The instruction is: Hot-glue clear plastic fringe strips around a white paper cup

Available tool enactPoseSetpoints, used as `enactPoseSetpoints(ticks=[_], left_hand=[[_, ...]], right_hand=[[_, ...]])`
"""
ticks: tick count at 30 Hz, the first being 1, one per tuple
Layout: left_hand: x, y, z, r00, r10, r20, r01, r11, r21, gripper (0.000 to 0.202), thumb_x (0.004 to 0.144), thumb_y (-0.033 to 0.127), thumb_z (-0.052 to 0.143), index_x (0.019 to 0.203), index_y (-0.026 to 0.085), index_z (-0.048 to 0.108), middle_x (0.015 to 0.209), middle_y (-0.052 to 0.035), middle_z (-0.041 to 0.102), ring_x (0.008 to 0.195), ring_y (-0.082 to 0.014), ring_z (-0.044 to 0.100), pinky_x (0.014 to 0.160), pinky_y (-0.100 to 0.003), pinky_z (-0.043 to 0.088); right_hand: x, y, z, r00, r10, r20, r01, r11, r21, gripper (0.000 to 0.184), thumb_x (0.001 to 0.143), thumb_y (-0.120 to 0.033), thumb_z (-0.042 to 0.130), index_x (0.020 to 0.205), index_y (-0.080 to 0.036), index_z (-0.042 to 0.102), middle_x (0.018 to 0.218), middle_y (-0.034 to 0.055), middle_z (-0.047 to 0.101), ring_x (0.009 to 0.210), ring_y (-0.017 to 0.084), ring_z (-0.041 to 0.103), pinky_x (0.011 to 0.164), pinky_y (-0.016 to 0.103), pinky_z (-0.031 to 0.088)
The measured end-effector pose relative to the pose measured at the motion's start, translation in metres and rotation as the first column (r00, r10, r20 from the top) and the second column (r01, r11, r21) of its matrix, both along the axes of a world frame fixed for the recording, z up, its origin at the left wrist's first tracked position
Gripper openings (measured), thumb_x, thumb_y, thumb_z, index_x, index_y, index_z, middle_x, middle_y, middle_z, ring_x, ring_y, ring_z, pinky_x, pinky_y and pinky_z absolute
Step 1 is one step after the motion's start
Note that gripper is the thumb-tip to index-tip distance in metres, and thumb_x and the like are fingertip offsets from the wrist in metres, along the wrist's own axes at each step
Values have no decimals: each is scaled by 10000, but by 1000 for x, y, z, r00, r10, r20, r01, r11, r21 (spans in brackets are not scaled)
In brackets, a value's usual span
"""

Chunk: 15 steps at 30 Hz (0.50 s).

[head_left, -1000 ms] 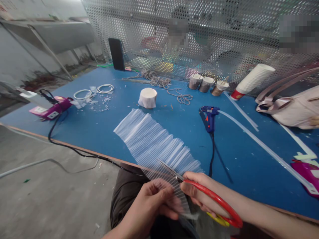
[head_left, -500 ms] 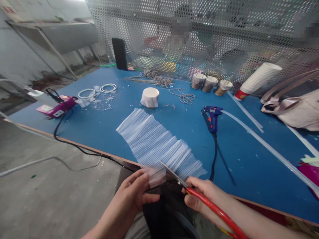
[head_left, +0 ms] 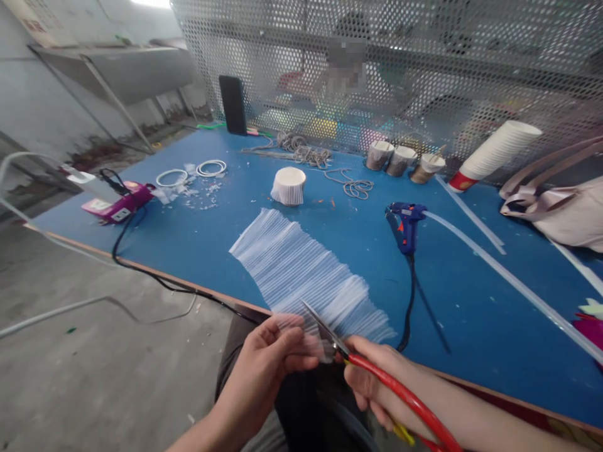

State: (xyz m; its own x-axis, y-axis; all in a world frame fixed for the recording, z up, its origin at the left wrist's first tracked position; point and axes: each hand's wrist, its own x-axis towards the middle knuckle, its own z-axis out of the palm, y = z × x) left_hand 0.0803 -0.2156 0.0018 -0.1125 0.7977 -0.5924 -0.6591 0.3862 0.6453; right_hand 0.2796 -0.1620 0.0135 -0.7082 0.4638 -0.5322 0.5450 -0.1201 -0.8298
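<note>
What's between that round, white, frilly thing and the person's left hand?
In the head view, a sheer white pleated sheet lies on the blue tabletop between the round white frilly thing and the left hand.

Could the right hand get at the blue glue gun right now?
Probably yes, though the right hand is full, gripping red-handled scissors. The glue gun rests beyond it, with only a low-lying cord and the edge of the pleated sheet seemingly between.

Even indoor light, slightly dim. Blown-out bright strip (head_left: 151, 2) top left. Counter (head_left: 198, 245) reads paler toward the left. Wide-angle stretch at edges, bag (head_left: 575, 216) skewed. Pixelated patch (head_left: 347, 66) over mesh (head_left: 424, 66); background behind murky.
</note>
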Motion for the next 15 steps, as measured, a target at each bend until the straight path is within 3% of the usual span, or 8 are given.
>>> enactPoseSetpoints(ticks=[3, 8, 15], left_hand=[[5, -2, 0, 1000, -27, 6, 27, 1000, 5, 347, 657, 274, 807, 887, 112, 604, 711, -101, 733, 611, -181, 699, 583, -247, 576], [9, -3, 0, 997, -78, 24, 77, 997, 28, 321, 686, 299, 787, 884, 108, 621, 727, -96, 730, 620, -171, 691, 596, -256, 574], [12, -2, 2, 998, -42, 42, 42, 999, -5, 335, 651, 285, 811, 869, 118, 620, 673, -67, 718, 581, -149, 674, 561, -229, 564]], right_hand=[[-3, 3, -4, 1000, 1, -27, -2, 999, -45, 488, 887, -654, 400, 1014, -187, 460, 730, -23, 561, 464, 56, 471, 407, 152, 355], [-9, 9, 5, 997, 18, -70, -20, 1000, -16, 463, 885, -633, 438, 968, -178, 461, 784, -1, 571, 540, 65, 516, 448, 151, 395], [-16, 12, 9, 999, 5, -35, -3, 999, 44, 446, 877, -645, 437, 890, -199, 443, 628, -65, 443, 436, 44, 398, 379, 149, 328]])
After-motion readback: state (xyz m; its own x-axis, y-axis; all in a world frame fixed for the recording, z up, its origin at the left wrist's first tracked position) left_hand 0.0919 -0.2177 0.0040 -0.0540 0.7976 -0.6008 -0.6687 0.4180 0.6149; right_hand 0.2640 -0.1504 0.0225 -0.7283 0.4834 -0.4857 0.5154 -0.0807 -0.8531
